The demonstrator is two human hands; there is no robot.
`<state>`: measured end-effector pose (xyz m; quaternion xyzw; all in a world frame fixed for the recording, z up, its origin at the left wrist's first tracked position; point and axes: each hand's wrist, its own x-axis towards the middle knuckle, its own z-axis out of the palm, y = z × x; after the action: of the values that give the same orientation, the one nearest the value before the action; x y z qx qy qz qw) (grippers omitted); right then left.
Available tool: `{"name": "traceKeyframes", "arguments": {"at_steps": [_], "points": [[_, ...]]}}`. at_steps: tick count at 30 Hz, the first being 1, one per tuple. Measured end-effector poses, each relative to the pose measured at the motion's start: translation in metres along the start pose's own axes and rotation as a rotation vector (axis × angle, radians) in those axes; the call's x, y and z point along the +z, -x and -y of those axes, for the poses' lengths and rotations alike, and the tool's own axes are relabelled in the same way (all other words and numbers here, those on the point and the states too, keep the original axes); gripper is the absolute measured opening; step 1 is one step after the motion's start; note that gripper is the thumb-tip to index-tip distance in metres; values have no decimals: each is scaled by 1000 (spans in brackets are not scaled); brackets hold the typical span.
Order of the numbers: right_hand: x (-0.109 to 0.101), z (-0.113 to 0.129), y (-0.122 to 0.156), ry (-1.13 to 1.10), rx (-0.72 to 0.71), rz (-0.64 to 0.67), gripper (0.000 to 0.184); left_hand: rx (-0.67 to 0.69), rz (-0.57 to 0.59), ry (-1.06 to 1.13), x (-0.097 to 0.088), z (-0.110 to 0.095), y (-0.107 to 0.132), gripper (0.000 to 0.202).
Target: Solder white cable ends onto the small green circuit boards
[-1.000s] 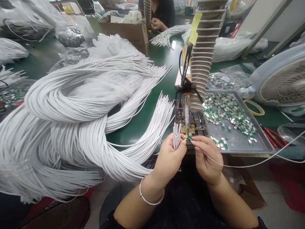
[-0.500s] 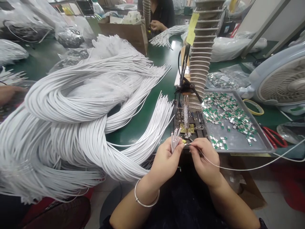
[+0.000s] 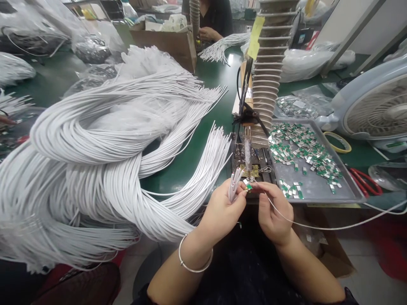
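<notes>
My left hand (image 3: 222, 209) is closed round a small bunch of white cables (image 3: 234, 184), their cut ends pointing up. At its thumb and fingertips sits a small green circuit board with a metal connector (image 3: 248, 186), just below the tip of the upright soldering iron (image 3: 248, 154). My right hand (image 3: 275, 212) is closed on a thin pale wire (image 3: 305, 225), which comes up over the fingers to the iron's tip and trails off to the right. Its index finger reaches to the board's right side; the exact grip is partly hidden.
Large coils of white cable (image 3: 95, 140) cover the left side. A grey tray (image 3: 314, 192) of small green boards stands right, beside red-handled pliers (image 3: 365, 182), a yellow tape roll (image 3: 337, 142) and a fan (image 3: 378, 106). A ribbed hose (image 3: 270, 63) hangs behind the iron. Another person (image 3: 210, 25) sits opposite.
The green board now shows face up at my left fingertips, close under the iron. My right thumb has come away from the fingertips, and the wire's end has risen toward the tip.
</notes>
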<state>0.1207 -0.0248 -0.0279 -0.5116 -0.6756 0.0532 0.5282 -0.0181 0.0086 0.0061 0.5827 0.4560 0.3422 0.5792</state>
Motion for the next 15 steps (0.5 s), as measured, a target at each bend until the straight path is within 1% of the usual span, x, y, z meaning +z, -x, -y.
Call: {"name": "traceKeyframes", "arguments": {"at_steps": [2, 6, 10, 15], "points": [[0, 0, 0, -27, -2, -10, 27, 5, -16, 0, 0, -2, -1, 9], [1, -1, -4, -45, -50, -35, 24, -6, -60, -15, 1, -7, -4, 8], [3, -2, -5, -59, -51, -42, 24, -16, -79, -23, 2, -10, -6, 7], [4, -3, -6, -53, -45, -45, 24, 7, -103, -56, 2, -12, -7, 7]]}}
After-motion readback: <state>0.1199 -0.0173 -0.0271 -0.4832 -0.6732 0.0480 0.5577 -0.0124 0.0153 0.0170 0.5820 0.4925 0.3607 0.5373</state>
